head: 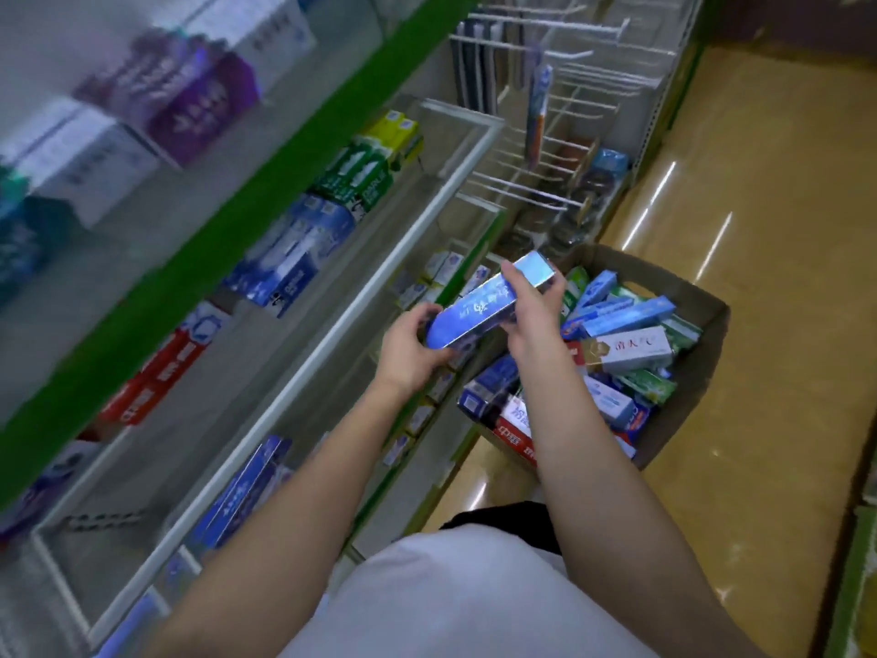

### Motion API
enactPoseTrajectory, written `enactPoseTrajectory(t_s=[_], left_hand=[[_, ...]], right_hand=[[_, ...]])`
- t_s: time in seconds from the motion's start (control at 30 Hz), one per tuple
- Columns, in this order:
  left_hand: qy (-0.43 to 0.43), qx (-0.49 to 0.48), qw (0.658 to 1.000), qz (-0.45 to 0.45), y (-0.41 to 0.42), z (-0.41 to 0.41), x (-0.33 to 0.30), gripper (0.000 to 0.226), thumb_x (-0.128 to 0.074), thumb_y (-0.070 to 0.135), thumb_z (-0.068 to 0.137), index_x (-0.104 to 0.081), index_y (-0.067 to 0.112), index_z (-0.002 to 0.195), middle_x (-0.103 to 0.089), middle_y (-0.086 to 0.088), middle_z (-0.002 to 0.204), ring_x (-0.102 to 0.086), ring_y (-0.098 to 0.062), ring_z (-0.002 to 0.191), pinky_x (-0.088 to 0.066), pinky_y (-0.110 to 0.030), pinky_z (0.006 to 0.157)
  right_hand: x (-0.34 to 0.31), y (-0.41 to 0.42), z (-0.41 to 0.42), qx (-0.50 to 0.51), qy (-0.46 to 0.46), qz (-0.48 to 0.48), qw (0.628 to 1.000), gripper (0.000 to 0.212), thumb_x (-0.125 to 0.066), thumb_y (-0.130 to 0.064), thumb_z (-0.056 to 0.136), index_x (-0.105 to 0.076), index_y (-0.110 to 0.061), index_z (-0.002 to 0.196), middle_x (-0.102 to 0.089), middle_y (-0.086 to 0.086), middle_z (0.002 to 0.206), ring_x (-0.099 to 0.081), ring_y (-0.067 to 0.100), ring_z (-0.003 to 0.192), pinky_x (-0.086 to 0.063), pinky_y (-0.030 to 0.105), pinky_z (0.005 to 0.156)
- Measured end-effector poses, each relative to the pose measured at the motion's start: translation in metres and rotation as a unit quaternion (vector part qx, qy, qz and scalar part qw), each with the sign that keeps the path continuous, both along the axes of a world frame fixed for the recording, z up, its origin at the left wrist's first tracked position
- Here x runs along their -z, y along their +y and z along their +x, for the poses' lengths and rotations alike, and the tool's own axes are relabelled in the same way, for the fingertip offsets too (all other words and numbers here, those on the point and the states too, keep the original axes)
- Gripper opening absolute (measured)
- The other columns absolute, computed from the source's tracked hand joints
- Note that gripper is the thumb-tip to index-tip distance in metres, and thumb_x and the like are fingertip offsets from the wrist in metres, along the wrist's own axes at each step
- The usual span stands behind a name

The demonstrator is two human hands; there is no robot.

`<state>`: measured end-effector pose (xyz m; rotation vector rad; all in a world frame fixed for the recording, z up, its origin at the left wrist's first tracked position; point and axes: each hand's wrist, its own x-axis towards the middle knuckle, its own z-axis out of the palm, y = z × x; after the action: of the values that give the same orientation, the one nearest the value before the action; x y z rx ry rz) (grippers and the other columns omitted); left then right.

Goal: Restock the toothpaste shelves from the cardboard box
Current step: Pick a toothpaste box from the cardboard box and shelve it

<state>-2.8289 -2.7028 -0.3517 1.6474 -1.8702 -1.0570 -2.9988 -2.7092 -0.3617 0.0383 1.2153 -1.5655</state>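
Blue carton (479,308): one, white script unreadable, held above the shelf edge (332,334).
Left hand (410,351): grips its near end.
Right hand (534,308): grips its far end.
Cardboard box (690,368): on the floor, mixed cartons; red one reads 中華.

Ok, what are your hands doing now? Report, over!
Both hands on one blue toothpaste box: left hand near end, right hand far end. Cardboard box still full. Nothing blocking the shelf.

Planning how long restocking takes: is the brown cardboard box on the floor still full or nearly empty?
Still well filled: the brown cardboard box holds many piled toothpaste cartons.
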Motion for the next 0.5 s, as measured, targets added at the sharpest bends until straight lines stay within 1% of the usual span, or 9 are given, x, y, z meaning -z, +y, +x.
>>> enactPoseTrajectory(t_s=[0.07,0.1,0.17,0.2,0.27,0.3,0.37,0.43,0.5], left_hand=[[0.017,-0.013,0.999,-0.028,0.003,0.022,-0.004,0.054,-0.092,0.030,0.060,-0.065,0.024,0.107,-0.067,0.002,0.107,-0.062,-0.015,0.099,-0.052,-0.036,0.089],[0.041,-0.027,0.998,-0.029,0.009,0.033,-0.008,0.053,-0.090,0.038,0.063,-0.065,0.026,0.107,-0.067,0.003,0.108,-0.062,-0.012,0.101,-0.053,-0.038,0.089],[0.107,-0.081,0.991,-0.007,0.023,0.057,-0.014,0.051,-0.086,0.046,0.073,-0.062,0.027,0.114,-0.064,0.009,0.112,-0.061,-0.005,0.104,-0.054,-0.033,0.091],[0.147,-0.120,0.982,0.020,0.030,0.071,-0.015,0.052,-0.083,0.047,0.076,-0.060,0.026,0.117,-0.064,0.010,0.115,-0.062,-0.005,0.106,-0.054,-0.033,0.094],[0.248,-0.179,0.942,0.139,0.042,0.098,-0.020,0.058,-0.081,0.055,0.077,-0.057,0.025,0.119,-0.069,0.003,0.114,-0.070,-0.017,0.105,-0.055,-0.044,0.096],[0.278,-0.184,0.919,0.211,0.049,0.109,-0.023,0.065,-0.080,0.061,0.074,-0.057,0.023,0.121,-0.072,-0.001,0.111,-0.073,-0.024,0.099,-0.056,-0.048,0.093],[0.275,-0.157,0.906,0.282,0.065,0.124,-0.028,0.075,-0.075,0.074,0.068,-0.065,0.021,0.120,-0.073,-0.008,0.099,-0.073,-0.031,0.077,-0.059,-0.050,0.087],[0.294,-0.153,0.903,0.273,0.082,0.130,-0.034,0.079,-0.072,0.077,0.067,-0.067,0.016,0.117,-0.069,-0.014,0.087,-0.064,-0.032,0.061,-0.060,-0.043,0.074],[0.337,-0.156,0.896,0.244,0.099,0.134,-0.044,0.089,-0.074,0.074,0.069,-0.056,0.009,0.126,-0.071,-0.021,0.098,-0.059,-0.028,0.064,-0.055,-0.039,0.065]], right_hand=[[-0.008,0.002,0.020,0.015,-0.008,-0.027,1.000,0.057,-0.081,-0.010,0.083,-0.048,-0.026,0.127,-0.066,0.010,0.125,-0.070,0.030,0.105,-0.058,0.051,0.084],[-0.013,0.007,0.028,0.013,-0.017,-0.041,0.999,0.059,-0.082,-0.009,0.082,-0.049,-0.025,0.128,-0.066,0.010,0.126,-0.069,0.029,0.105,-0.057,0.051,0.083],[-0.023,0.019,0.043,0.015,-0.028,-0.059,0.998,0.062,-0.082,-0.006,0.081,-0.051,-0.024,0.132,-0.065,0.010,0.124,-0.067,0.026,0.101,-0.056,0.050,0.082],[-0.027,0.027,0.051,0.017,-0.034,-0.067,0.997,0.063,-0.082,-0.006,0.080,-0.052,-0.023,0.133,-0.064,0.010,0.123,-0.065,0.025,0.100,-0.055,0.050,0.082],[-0.034,0.045,0.068,0.017,-0.050,-0.083,0.995,0.062,-0.081,-0.005,0.081,-0.053,-0.022,0.133,-0.064,0.010,0.119,-0.064,0.026,0.102,-0.052,0.050,0.082],[-0.039,0.056,0.076,0.014,-0.058,-0.094,0.994,0.060,-0.080,-0.005,0.082,-0.053,-0.023,0.133,-0.065,0.011,0.118,-0.063,0.027,0.102,-0.051,0.050,0.082],[-0.047,0.073,0.089,0.006,-0.054,-0.119,0.991,0.058,-0.079,-0.006,0.084,-0.053,-0.025,0.132,-0.066,0.012,0.116,-0.063,0.027,0.099,-0.050,0.049,0.082],[-0.058,0.089,0.100,0.003,-0.029,-0.141,0.990,0.055,-0.077,-0.008,0.086,-0.052,-0.023,0.133,-0.066,0.010,0.107,-0.063,0.028,0.098,-0.051,0.050,0.084],[-0.073,0.103,0.107,0.010,0.000,-0.158,0.987,0.057,-0.078,-0.009,0.086,-0.051,-0.020,0.135,-0.065,0.008,0.102,-0.063,0.030,0.100,-0.052,0.055,0.095]])
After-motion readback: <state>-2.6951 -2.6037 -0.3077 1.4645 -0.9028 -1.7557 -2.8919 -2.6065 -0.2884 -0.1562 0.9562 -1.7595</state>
